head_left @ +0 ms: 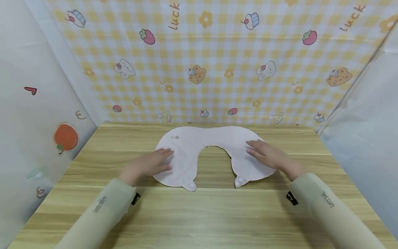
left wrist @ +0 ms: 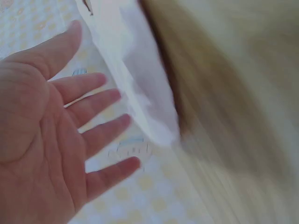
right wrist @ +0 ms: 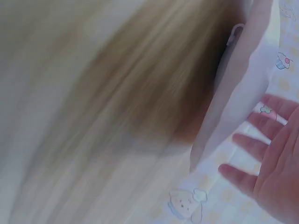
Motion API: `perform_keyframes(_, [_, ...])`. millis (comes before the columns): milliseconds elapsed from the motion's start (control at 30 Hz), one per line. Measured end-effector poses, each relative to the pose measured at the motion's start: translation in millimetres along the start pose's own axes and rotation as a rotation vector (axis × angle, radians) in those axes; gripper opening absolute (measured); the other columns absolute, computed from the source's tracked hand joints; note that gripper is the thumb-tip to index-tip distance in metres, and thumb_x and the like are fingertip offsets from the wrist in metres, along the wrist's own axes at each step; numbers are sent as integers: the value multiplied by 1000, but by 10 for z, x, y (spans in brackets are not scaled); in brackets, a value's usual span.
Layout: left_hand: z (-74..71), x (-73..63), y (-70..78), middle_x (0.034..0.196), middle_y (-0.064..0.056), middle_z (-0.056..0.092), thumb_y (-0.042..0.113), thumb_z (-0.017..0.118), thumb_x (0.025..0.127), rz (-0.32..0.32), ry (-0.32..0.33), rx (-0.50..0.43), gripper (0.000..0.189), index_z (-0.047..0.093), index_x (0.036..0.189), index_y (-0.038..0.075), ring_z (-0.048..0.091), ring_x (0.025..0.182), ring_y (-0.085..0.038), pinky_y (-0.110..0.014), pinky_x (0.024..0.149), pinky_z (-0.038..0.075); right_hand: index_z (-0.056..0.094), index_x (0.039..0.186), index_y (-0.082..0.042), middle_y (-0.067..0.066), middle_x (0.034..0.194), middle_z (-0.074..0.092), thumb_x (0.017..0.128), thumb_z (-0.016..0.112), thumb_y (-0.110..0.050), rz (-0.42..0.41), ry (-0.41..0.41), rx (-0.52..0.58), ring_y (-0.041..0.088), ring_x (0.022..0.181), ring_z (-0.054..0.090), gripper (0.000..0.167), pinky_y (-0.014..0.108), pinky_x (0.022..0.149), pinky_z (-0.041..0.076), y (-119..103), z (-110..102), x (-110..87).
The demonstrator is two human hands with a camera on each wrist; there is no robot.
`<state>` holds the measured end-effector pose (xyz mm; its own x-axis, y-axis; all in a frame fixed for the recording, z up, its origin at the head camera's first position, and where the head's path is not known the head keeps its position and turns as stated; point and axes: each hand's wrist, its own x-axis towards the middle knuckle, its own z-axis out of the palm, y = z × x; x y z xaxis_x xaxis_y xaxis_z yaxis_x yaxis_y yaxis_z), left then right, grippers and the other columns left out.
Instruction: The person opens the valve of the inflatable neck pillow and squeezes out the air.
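A pale pink, U-shaped neck pillow lies on the wooden table, its curve at the back and its two ends toward me. Each end has a small tab, and the right tab carries a round snap. My left hand is over the pillow's left lobe, fingers spread and straight. Over the right lobe is my right hand, its fingers likewise extended. In the left wrist view, the fingertips are at the pillow's edge. A white loop shows at the pillow's side in the right wrist view.
The wooden table runs back to a yellow checked backdrop with cartoon prints. White sheets hang at the left and right. Black straps show under the sleeves.
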<state>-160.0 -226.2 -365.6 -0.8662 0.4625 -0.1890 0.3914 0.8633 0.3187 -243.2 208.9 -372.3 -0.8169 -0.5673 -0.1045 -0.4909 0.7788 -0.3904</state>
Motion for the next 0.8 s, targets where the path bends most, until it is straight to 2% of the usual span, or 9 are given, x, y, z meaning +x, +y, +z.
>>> perform_keyframes(67, [12,179,20,158,-21,35,31,55,101,18,-11,-9,62,37,151,-2,28,148,-42,-55,120,26,40,150,-2,25,157,35,107,37,-42,-10,-17,60,51,148,18,59,64,120,15,-14,28,61])
perform_keyframes(167, [65,408,26,163,-16,27,38,52,102,6,-37,-9,65,33,154,4,21,151,-40,-59,120,23,39,151,-4,24,158,34,107,36,-43,-15,-42,111,51,149,15,59,65,120,13,-11,102,114])
perform_keyframes(233, [106,495,10,165,-13,22,42,52,102,-19,-56,-1,67,31,156,8,18,153,-39,-62,119,23,39,151,-3,24,157,35,107,37,-43,-21,-47,111,52,149,15,59,65,120,13,14,149,111])
perform_keyframes(300, [131,519,-7,166,-12,19,44,52,101,-46,-84,12,69,29,157,10,15,153,-40,-66,117,24,39,151,-3,25,157,35,107,37,-42,-18,-48,103,52,148,17,59,65,119,15,55,185,81])
perform_keyframes(433, [161,434,-50,167,-11,15,43,54,100,-75,-134,34,71,25,158,13,12,153,-41,-68,115,25,37,150,1,27,156,36,107,39,-37,-18,-17,125,53,146,22,58,66,118,19,174,214,-20])
perform_keyframes(600, [155,182,-47,167,-14,13,43,55,100,-82,-163,39,74,23,159,13,10,153,-44,-73,112,25,32,151,6,30,157,29,107,40,-36,11,-7,142,58,145,16,61,69,116,16,309,181,-172])
perform_keyframes(800, [199,-134,52,166,-16,17,46,56,98,-75,-149,72,76,25,158,11,18,151,-45,-75,108,28,29,153,4,30,160,24,106,41,-44,67,-42,39,59,144,15,68,72,114,19,378,142,-331])
